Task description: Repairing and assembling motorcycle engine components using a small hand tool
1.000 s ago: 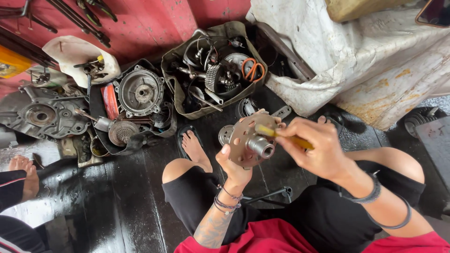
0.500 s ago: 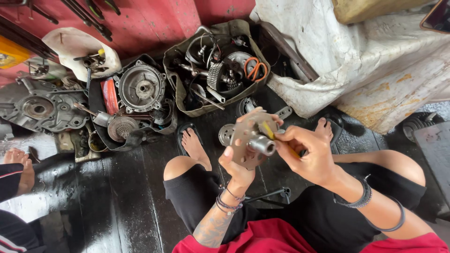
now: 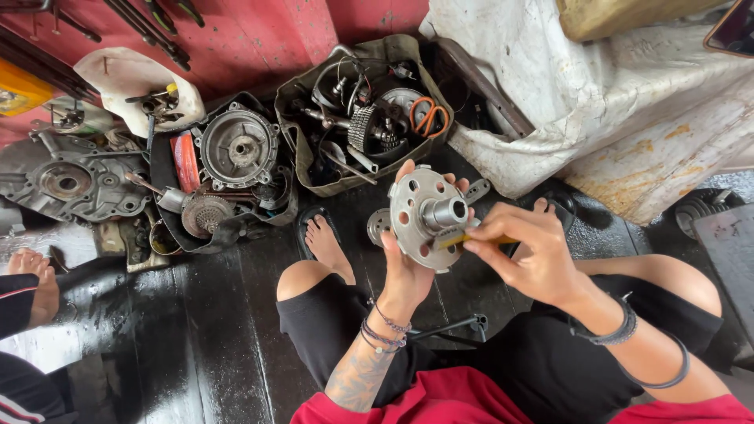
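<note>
My left hand holds up a round grey metal disc with several holes and a short shaft sticking out of its centre. My right hand grips a small tool with a yellow handle and presses its tip against the disc's face just below the shaft. Both hands are in front of my raised knees, above a dark wet floor. My bare foot rests on a sandal to the left of the disc.
A drab bag of engine parts with orange-handled scissors sits behind the disc. Engine covers and gears lie on the left. A white sack stands at right. Another person's bare foot shows at the left edge.
The disc has turned so its holed face and shaft point more toward me. My right hand shifted down, bringing the yellow-handled tool from the disc's right edge onto its face.
</note>
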